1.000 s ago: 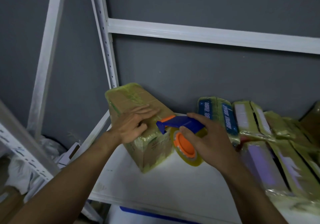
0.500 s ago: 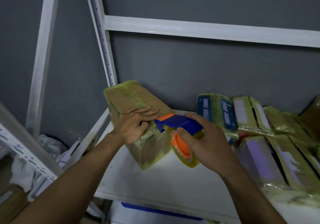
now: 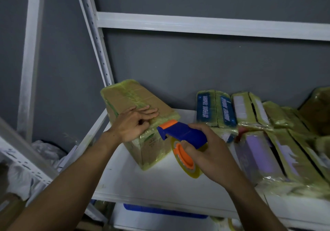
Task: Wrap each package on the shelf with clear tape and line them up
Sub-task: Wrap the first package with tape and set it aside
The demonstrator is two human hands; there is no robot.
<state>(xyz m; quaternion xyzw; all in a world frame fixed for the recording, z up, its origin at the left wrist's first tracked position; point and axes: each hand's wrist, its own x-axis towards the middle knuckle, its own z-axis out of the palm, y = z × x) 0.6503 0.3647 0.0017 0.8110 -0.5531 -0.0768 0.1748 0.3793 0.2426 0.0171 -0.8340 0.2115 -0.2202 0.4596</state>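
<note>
A brown cardboard package (image 3: 151, 146) wrapped in yellowish clear tape stands at the left end of the white shelf (image 3: 151, 182). My left hand (image 3: 133, 123) presses flat on its top near the front edge, fingers straight, thumb down the near side. My right hand (image 3: 209, 152) grips a blue and orange tape dispenser (image 3: 180, 133) with a roll of clear tape (image 3: 185, 161), its orange nose at the package's top right edge. A row of taped packages (image 3: 259, 123) lies to the right.
The grey wall is close behind the shelf. A white upright post (image 3: 96, 39) and a crossbeam (image 3: 205, 23) frame it. A blue-lidded bin (image 3: 160, 211) sits below the shelf. White bags (image 3: 44, 152) lie at lower left.
The dispenser and my right hand have shifted slightly right and down off the package's top edge. My left hand stays pressed on the package top.
</note>
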